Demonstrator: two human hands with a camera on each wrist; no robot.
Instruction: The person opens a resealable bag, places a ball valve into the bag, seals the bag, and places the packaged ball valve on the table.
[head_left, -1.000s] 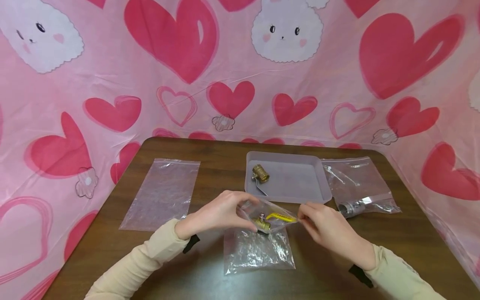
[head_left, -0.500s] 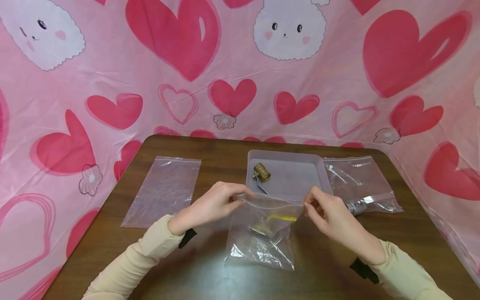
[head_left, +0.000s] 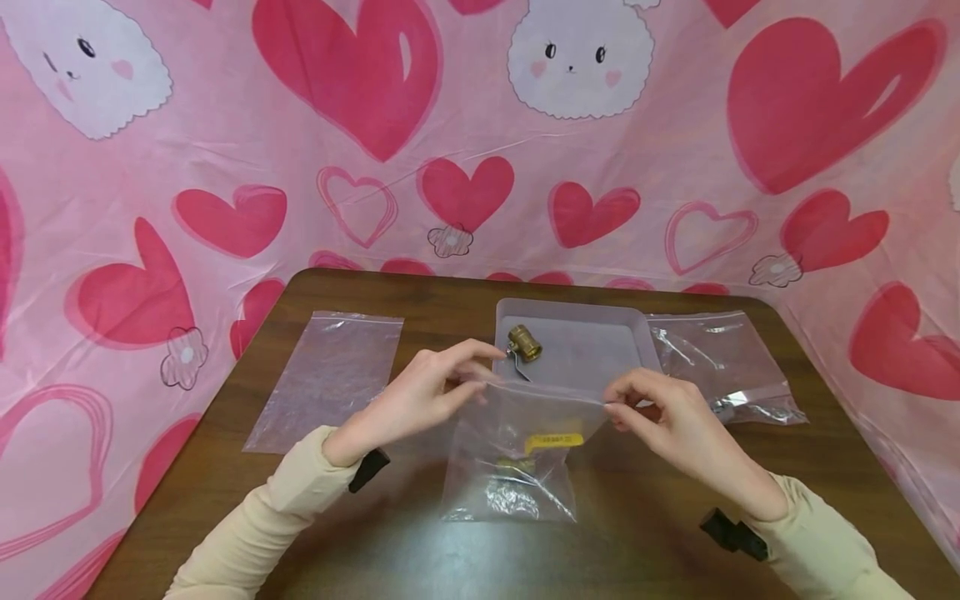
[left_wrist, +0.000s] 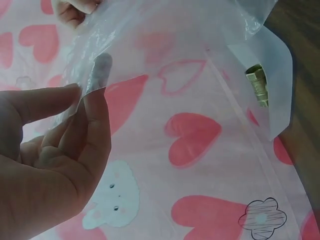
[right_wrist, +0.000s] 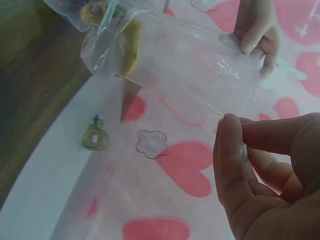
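L hand (head_left: pixel 420 396) & R hand (head_left: pixel 678 417) each pinch a top corner of the clear zip bag (head_left: pixel 521 425) btwn thumb & fingers, top edge stretched nearly straight. Yellow-handled brass ball valve (head_left: pixel 543 442) is inside it, so that one's in; can't tell if zip's sealed. Prob. left to do: brass lever valve (head_left: pixel 524 342), unbagged in plastic tray (head_left: pixel 592 346) at 1 o'clock from bag. Flat bag (head_left: pixel 330 379), 10 o'clock, looks unused; other bag (head_left: pixel 720 358), 2 o'clock, contents unclear.
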